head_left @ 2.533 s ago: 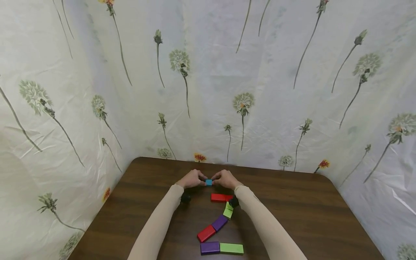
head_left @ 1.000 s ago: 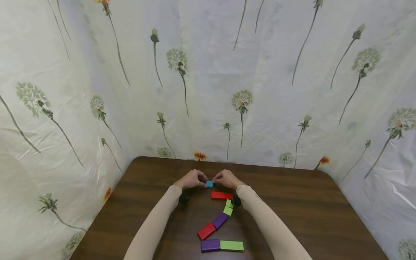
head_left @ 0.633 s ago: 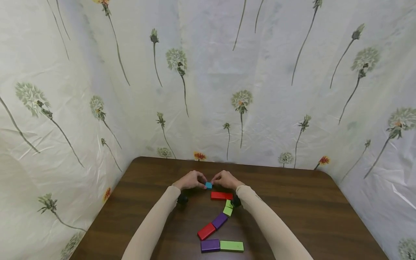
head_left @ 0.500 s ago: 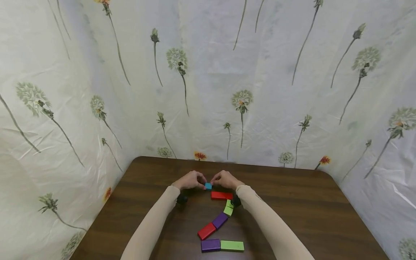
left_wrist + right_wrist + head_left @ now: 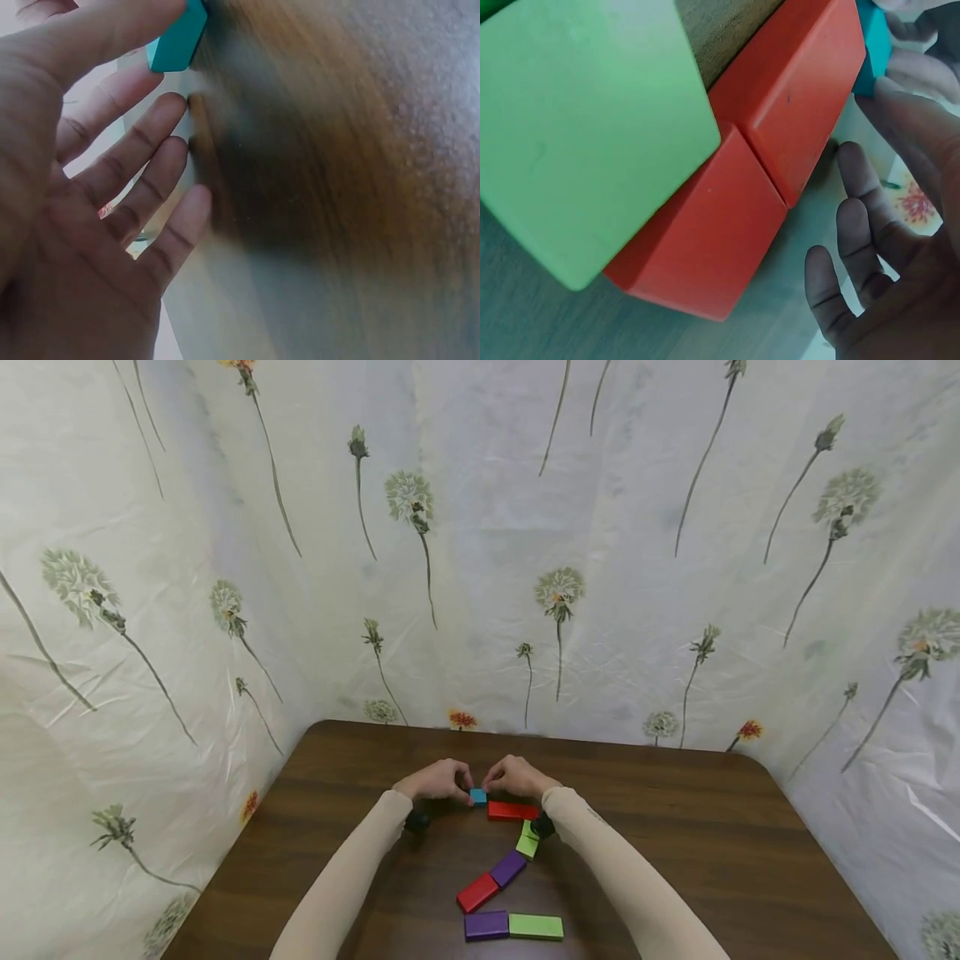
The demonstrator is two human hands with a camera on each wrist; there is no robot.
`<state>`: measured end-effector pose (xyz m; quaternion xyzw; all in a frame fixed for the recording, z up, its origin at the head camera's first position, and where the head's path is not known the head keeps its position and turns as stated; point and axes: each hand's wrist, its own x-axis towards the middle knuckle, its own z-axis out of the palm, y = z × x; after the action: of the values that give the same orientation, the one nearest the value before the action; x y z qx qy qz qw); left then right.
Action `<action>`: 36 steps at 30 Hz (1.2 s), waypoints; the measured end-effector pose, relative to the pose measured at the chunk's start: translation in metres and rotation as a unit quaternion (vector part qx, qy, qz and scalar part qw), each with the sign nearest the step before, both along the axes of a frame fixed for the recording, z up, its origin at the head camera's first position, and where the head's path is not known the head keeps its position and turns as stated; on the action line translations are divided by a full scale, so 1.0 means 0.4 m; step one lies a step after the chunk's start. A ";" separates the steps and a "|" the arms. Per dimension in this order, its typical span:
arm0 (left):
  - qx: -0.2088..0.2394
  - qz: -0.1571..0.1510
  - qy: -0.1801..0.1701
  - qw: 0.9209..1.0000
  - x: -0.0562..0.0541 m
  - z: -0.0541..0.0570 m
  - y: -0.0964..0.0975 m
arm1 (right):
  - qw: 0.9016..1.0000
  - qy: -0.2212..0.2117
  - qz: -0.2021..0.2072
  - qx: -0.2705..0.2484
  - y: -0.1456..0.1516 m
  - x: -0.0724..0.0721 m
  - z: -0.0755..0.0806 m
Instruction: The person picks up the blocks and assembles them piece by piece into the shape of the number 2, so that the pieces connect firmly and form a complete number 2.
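A small blue block (image 5: 478, 797) lies between my two hands near the far side of the table, just left of the end of two red blocks (image 5: 507, 811). My left hand (image 5: 437, 780) pinches its left side with thumb and forefinger; the other fingers spread loosely in the left wrist view, beside the block (image 5: 178, 41). From the other side, my right hand (image 5: 519, 777) pinches the block (image 5: 870, 52) with its fingertips. In the right wrist view the blue block meets the far end of the longer red block (image 5: 795, 90).
From the red pair a curve runs toward me: two light green blocks (image 5: 527, 846), a purple block (image 5: 507, 868) and a red block (image 5: 477, 892). Nearest me, a purple block (image 5: 486, 926) and a long green block (image 5: 536, 927) form a straight row. A flowered curtain (image 5: 480, 568) hangs behind the table.
Both hands have brought the blue block slightly toward me and to the left, from beyond the red pair to beside its left end. The other blocks have stayed put.
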<state>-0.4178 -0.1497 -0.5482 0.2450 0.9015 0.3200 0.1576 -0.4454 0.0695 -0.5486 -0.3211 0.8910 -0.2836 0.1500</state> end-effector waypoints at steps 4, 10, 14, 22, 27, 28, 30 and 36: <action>-0.014 -0.011 0.001 1.000 0.005 0.002 0.001 | 1.000 -0.009 0.007 0.001 -0.001 0.007 0.003; -0.017 -0.031 -0.013 0.999 0.014 0.013 0.004 | 1.000 -0.025 0.012 0.003 0.003 0.008 0.002; -0.016 -0.048 -0.019 0.999 0.019 0.020 0.007 | 0.999 -0.039 0.012 0.007 0.007 0.007 -0.001; -0.022 -0.051 -0.029 0.998 0.027 0.025 0.012 | 0.999 -0.039 0.020 0.007 0.009 0.016 0.002; -0.019 -0.052 -0.036 0.998 0.029 0.020 0.018 | 0.999 -0.042 0.009 0.015 0.009 0.026 0.006; -0.018 -0.052 -0.036 0.998 0.030 0.019 0.018 | 0.999 -0.043 0.007 0.016 0.010 0.027 0.007; -0.017 -0.052 -0.035 0.998 0.030 0.018 0.020 | 0.999 -0.045 0.005 0.016 0.010 0.029 0.007; -0.020 -0.053 -0.033 0.998 0.025 0.020 0.019 | 0.999 -0.050 0.010 0.011 0.013 0.024 0.007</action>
<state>-0.4079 -0.1422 -0.5402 0.2780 0.8879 0.3011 0.2091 -0.4358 0.0746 -0.5458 -0.3135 0.8824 -0.2877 0.2007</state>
